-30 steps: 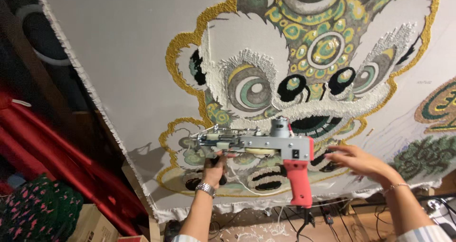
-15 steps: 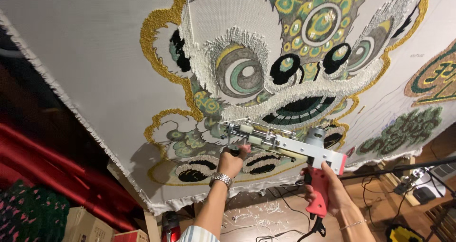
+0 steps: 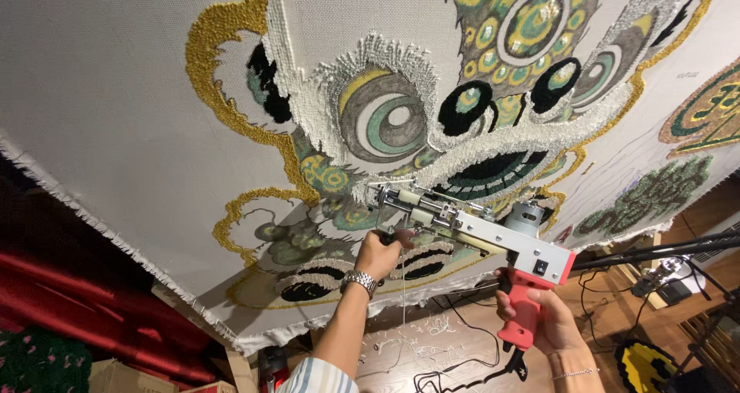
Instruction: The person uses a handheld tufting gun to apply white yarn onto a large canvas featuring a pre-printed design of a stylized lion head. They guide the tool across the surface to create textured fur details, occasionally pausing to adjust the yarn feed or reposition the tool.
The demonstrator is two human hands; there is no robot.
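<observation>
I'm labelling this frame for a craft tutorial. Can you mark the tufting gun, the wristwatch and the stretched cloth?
tufting gun (image 3: pixel 493 235), head view, on its grey metal body.
wristwatch (image 3: pixel 360 282), head view, on its metal band.
stretched cloth (image 3: pixel 116 108), head view, on a bare untufted part.

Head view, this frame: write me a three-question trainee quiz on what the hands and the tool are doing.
1. True or false: the right hand grips the red handle of the tufting gun.
2. What does the left hand hold?
A. a pair of scissors
B. the front grip under the gun's metal body
C. the frayed edge of the cloth
3. Fill in: the gun's front end points at the stretched ______ cloth, beside the tufted lion-face design.

Key
1. True. The fingers wrap the red handle below the motor.
2. B. The left hand, with a wristwatch on its wrist, closes on the front grip.
3. White.
</observation>
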